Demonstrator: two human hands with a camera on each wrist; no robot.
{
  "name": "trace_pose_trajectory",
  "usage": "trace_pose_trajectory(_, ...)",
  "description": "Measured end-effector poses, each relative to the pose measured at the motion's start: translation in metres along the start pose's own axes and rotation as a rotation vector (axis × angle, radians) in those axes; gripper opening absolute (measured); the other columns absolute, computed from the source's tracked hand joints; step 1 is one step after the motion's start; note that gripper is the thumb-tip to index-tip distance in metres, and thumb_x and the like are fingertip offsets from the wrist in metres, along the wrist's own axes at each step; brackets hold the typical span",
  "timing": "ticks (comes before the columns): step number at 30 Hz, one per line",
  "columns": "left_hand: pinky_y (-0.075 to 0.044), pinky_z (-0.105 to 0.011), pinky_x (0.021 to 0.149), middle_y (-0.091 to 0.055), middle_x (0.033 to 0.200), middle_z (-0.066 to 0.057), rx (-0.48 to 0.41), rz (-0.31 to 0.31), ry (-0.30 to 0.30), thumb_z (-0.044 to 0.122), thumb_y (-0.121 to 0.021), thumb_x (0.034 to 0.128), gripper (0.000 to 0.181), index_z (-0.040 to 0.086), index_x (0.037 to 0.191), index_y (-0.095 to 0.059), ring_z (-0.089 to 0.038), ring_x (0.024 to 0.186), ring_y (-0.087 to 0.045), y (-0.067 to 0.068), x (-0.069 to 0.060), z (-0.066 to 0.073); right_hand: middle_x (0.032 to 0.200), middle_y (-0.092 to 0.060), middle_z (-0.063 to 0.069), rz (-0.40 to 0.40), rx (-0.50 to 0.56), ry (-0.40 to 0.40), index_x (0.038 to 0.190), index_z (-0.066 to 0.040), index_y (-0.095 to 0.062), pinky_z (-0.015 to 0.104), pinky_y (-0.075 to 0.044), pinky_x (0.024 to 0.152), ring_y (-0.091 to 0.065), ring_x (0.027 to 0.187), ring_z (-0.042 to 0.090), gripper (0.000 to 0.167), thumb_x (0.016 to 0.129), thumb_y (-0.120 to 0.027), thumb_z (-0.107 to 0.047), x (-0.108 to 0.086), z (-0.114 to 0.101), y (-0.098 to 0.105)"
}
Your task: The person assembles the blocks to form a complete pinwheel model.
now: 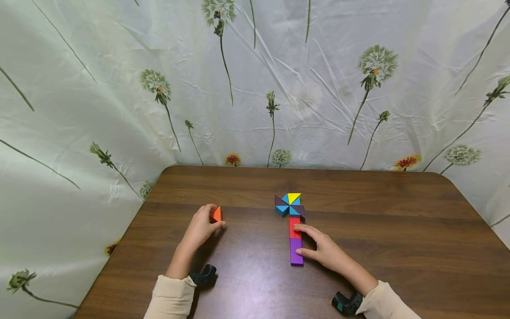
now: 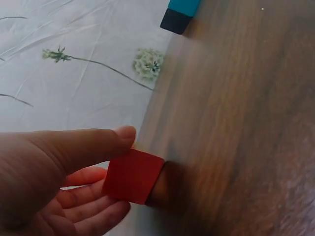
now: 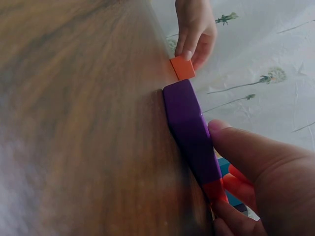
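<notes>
My left hand (image 1: 201, 228) holds an orange triangular block (image 1: 217, 214) at the tabletop left of the other blocks. In the left wrist view the thumb lies along one edge of this orange block (image 2: 133, 176), with the fingers behind it. My right hand (image 1: 324, 248) rests on a straight column of blocks: its fingertips touch a red block (image 1: 292, 232) and its thumb touches a purple block (image 1: 296, 259). The right wrist view shows the thumb on the long purple block (image 3: 189, 128). Above the column lies a pinwheel of blue (image 1: 282, 210), dark (image 1: 280, 201) and yellow (image 1: 294, 197) triangular blocks.
The blocks lie on a brown wooden table (image 1: 378, 212) with rounded far corners. Behind and to the left hangs a pale cloth (image 1: 255, 124) printed with dandelions. Black devices are worn at the left wrist (image 1: 204, 275) and right wrist (image 1: 346, 304).
</notes>
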State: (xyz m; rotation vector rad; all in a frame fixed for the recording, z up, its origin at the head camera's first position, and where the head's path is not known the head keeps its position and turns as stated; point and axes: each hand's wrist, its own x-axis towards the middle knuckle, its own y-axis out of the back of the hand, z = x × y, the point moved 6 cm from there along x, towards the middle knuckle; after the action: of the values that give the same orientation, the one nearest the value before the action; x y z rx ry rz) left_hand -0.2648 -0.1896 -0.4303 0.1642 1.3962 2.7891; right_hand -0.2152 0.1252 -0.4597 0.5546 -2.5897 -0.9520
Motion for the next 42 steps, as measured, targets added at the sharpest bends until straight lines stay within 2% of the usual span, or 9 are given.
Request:
trace_pose_trajectory(6, -0.046, -0.040, 0.075, -0.054, 0.104, -0.016, 0.005, 0.046, -0.046, 0.015, -0.075, 0.0733, 0.051, -0.004, 0.115, -0.054, -0.027, 0.087, -0.052, 0.002, 0.001, 0.008, 0.129, -0.047, 0.010, -0.012, -0.005, -0.009, 0.126, -0.014, -0.049, 0.049, -0.033, 0.096, -0.040, 0.120, 0.030, 0.056, 0.079, -0.067, -0.036, 0.001, 0.001, 0.000)
trace_pose_trajectory(13, -0.049, -0.039, 0.073, -0.055, 0.103, -0.016, -0.026, 0.098, -0.173, 0.013, -0.076, 0.0720, 0.048, -0.003, 0.113, -0.056, -0.027, 0.086, -0.056, -0.001, -0.001, 0.030, 0.129, -0.047, 0.009, -0.010, -0.007, 0.002, 0.126, -0.014, -0.050, 0.048, -0.033, 0.096, -0.040, 0.120, 0.029, 0.054, 0.079, -0.068, -0.035, 0.002, 0.001, 0.000)
trace_pose_trajectory(19, -0.045, -0.042, 0.083, -0.056, 0.107, -0.015, -0.018, 0.121, -0.285, 0.012, -0.076, 0.0717, 0.048, -0.002, 0.114, -0.057, -0.029, 0.098, -0.054, -0.006, -0.004, 0.050, 0.129, -0.047, 0.008, -0.001, -0.002, 0.021, 0.124, -0.013, -0.051, 0.047, -0.033, 0.096, -0.040, 0.120, 0.027, 0.053, 0.078, -0.070, -0.031, 0.002, -0.002, 0.001)
trace_pose_trajectory(24, -0.044, -0.042, 0.084, -0.057, 0.105, -0.012, -0.023, 0.130, -0.368, 0.011, -0.077, 0.0705, 0.049, -0.002, 0.113, -0.058, -0.027, 0.097, -0.054, -0.009, -0.008, 0.068, 0.129, -0.048, 0.007, 0.001, -0.002, 0.021, 0.124, -0.013, -0.051, 0.046, -0.033, 0.096, -0.041, 0.120, 0.026, 0.053, 0.078, -0.070, -0.031, 0.002, -0.002, 0.001)
trace_pose_trajectory(29, -0.046, -0.039, 0.081, -0.057, 0.104, -0.011, -0.024, 0.100, -0.435, 0.011, -0.076, 0.0714, 0.048, -0.002, 0.114, -0.058, -0.025, 0.094, -0.055, -0.019, -0.007, 0.083, 0.129, -0.047, 0.008, -0.003, -0.008, 0.005, 0.125, -0.014, -0.050, 0.048, -0.033, 0.096, -0.040, 0.120, 0.028, 0.054, 0.078, -0.068, -0.034, 0.001, -0.001, 0.001)
trace_pose_trajectory(34, -0.046, -0.037, 0.080, -0.056, 0.106, -0.008, -0.048, 0.034, -0.479, 0.011, -0.075, 0.0733, 0.047, -0.002, 0.115, -0.058, -0.022, 0.095, -0.054, -0.035, -0.004, 0.094, 0.129, -0.047, 0.008, -0.007, -0.009, 0.000, 0.126, -0.014, -0.050, 0.048, -0.033, 0.096, -0.040, 0.120, 0.028, 0.054, 0.079, -0.068, -0.033, 0.001, -0.002, 0.002)
trace_pose_trajectory(38, -0.045, -0.037, 0.081, -0.055, 0.107, -0.008, -0.068, -0.038, -0.489, 0.011, -0.073, 0.0748, 0.046, 0.000, 0.117, -0.057, -0.021, 0.096, -0.053, -0.052, -0.001, 0.100, 0.129, -0.047, 0.009, -0.005, -0.007, 0.005, 0.125, -0.012, -0.050, 0.048, -0.033, 0.096, -0.040, 0.120, 0.028, 0.054, 0.079, -0.069, -0.031, 0.001, -0.003, 0.002)
trace_pose_trajectory(42, -0.044, -0.035, 0.083, -0.054, 0.110, -0.009, -0.032, -0.112, -0.489, 0.014, -0.071, 0.0774, 0.046, 0.002, 0.119, -0.056, -0.022, 0.099, -0.051, -0.067, 0.000, 0.101, 0.129, -0.047, 0.008, -0.003, 0.000, 0.014, 0.125, -0.012, -0.050, 0.047, -0.032, 0.097, -0.040, 0.121, 0.027, 0.054, 0.078, -0.070, -0.031, 0.000, -0.003, 0.001)
